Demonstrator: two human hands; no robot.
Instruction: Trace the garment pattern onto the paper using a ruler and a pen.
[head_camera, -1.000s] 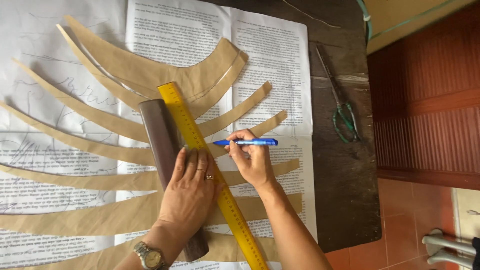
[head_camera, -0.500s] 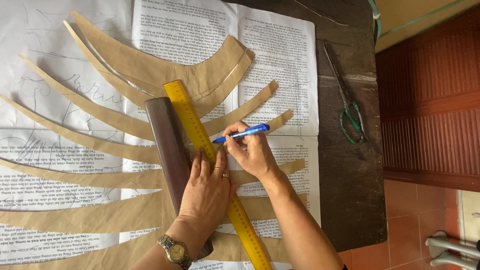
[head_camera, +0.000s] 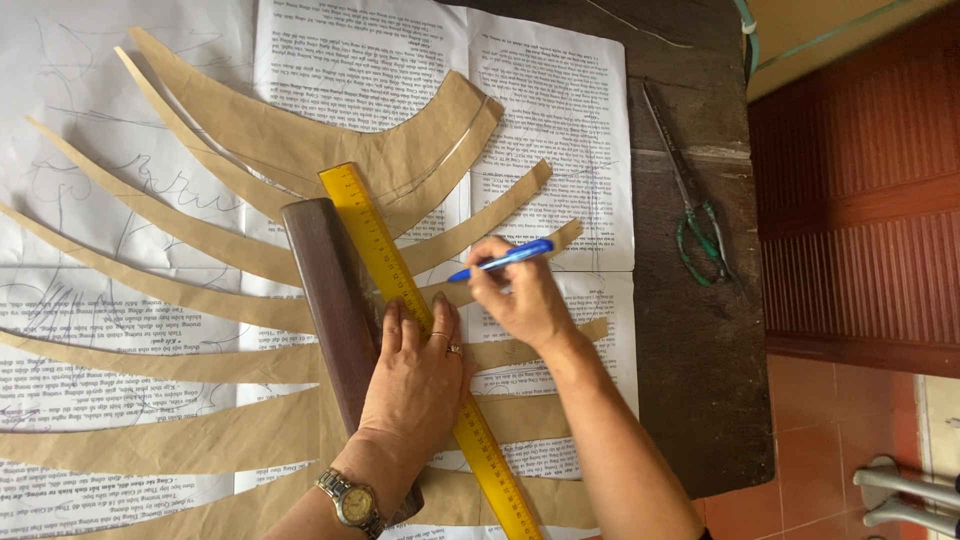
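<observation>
Near the middle of the frame, the left hand presses flat on a yellow ruler running diagonally from upper centre to the bottom edge. Beside it lies a dark wooden block. The right hand grips a blue pen, tip seemingly touching a brown paper strip. Printed sheets cover the dark table; green-handled scissors lie at right.

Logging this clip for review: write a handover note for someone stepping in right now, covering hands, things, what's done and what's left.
Left hand: flat, pressing the yellow ruler and the dark wooden bar onto the brown paper strips.
Right hand: grip on a blue pen, tip at the ruler's right edge.
Scissors lie unused on the table.
Done: curved strips cut and fanned over printed sheets.
Left: no line visible along the ruler.
</observation>
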